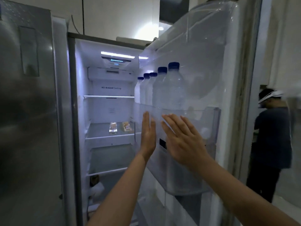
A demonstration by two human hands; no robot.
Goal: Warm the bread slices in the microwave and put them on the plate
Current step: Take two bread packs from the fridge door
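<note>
Deep inside the open fridge point(81, 95), the bread slices sit as two clear-wrapped packets, one point(113, 128) beside the other point(126, 127), toward the right end of the middle glass shelf point(110, 137) and set back from its front rim, with bare shelf to their left. Both hands are raised nearer the camera, holding nothing. The left hand point(148, 134) is turned edge-on, fingers straight and pressed together, level with the inner edge of the door bin point(208, 128) and just right of the packets in view. The right hand point(180, 139) is flat, back to the camera, fingers straight and slightly spread across the bin's clear front; whether it touches cannot be told. Blue-capped bottles point(172, 88) stand in a row in that bin. The fridge door point(228, 79) swings wide to the right, and the closed steel door point(29, 111) bounds the opening on the left. Past the open door's outer edge stands another person point(273, 136), facing away.
</note>
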